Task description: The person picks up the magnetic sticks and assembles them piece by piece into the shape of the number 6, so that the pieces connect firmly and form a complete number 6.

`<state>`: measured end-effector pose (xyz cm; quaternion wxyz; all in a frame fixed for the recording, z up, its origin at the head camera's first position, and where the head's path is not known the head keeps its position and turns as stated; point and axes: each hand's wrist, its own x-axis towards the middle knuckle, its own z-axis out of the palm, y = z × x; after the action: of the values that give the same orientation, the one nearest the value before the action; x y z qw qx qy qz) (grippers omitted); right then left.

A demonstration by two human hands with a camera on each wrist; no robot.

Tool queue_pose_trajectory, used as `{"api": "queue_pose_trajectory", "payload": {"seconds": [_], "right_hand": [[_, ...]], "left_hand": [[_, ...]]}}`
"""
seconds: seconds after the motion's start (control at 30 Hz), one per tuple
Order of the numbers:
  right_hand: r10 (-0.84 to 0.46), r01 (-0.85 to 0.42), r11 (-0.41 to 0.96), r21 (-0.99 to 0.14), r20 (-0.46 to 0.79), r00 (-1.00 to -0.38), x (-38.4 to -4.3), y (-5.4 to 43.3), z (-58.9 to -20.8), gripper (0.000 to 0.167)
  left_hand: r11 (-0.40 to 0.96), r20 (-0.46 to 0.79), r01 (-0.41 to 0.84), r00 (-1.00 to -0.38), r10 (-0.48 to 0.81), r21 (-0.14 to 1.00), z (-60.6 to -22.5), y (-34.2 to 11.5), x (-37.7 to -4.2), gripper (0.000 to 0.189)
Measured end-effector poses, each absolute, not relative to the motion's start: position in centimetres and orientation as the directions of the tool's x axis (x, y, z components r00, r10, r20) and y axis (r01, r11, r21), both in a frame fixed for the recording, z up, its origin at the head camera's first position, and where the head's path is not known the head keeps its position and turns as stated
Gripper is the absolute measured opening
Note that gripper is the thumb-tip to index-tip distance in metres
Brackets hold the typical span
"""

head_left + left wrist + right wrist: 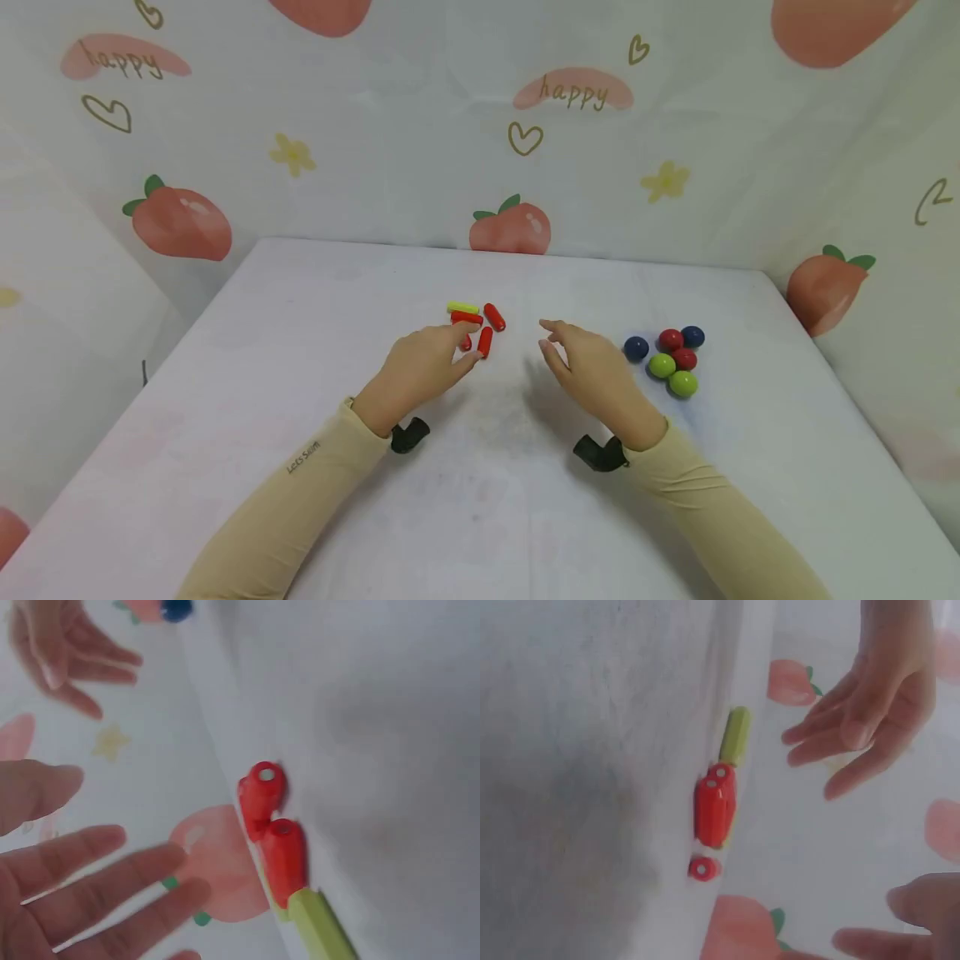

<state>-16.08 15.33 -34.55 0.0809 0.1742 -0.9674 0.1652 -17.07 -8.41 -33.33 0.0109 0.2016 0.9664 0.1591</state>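
Several short red rods (494, 317) with rounded ends lie loosely grouped left of the table's middle, with a yellow-green rod (462, 307) behind them. My left hand (420, 367) hovers over the near side of this group, its fingers extended and partly covering the rods. In the left wrist view a red rod (285, 862) meets a yellow-green rod (322, 926), and nothing shows in the spread left hand (82, 877). My right hand (596, 371) is held above the table between the rods and some glossy balls (662, 365), fingers relaxed and holding nothing.
The balls, blue (636, 348), red (671, 339) and green (683, 383), cluster on the right of the white-covered table (480, 517). Behind the table hangs a patterned white cloth (405, 150). A black wrist camera (600, 454) sticks out under the right wrist.
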Motion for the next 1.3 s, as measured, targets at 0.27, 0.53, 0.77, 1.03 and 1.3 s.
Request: {"api": "queue_pose_trajectory", "payload": {"seconds": [0.27, 0.53, 0.77, 1.03, 1.3], "right_hand": [[-0.207, -0.329, 0.829, -0.453, 0.297, -0.932, -15.9, 18.5, -33.9, 0.031], [-0.155, -0.41, 0.722, -0.557, 0.447, -0.881, -16.4, 22.8, -33.7, 0.028], [-0.13, -0.323, 0.712, -0.623, 0.335, -0.933, -16.8, 25.5, -33.8, 0.037], [-0.167, -0.174, 0.739, -0.651, 0.073, -0.983, -17.7, 27.4, -34.6, 0.053], [-0.183, -0.101, 0.793, -0.601, -0.076, -0.98, -19.1, 27.9, -35.4, 0.057]], "left_hand": [[0.72, 0.145, 0.361, -0.927, 0.346, 0.592, -32.7, -9.1, -17.6, 0.026], [0.601, 0.105, 0.246, -0.96, 0.259, 0.761, -34.0, -8.8, -18.8, 0.038], [0.607, -0.073, 0.09, -0.968, 0.238, 0.79, -34.9, -8.3, -19.9, 0.045], [0.643, -0.084, 0.096, -0.966, 0.243, 0.76, -35.6, -7.7, -20.5, 0.035], [0.667, -0.106, 0.094, -0.962, 0.253, 0.739, -36.0, -6.9, -20.8, 0.031]]}}
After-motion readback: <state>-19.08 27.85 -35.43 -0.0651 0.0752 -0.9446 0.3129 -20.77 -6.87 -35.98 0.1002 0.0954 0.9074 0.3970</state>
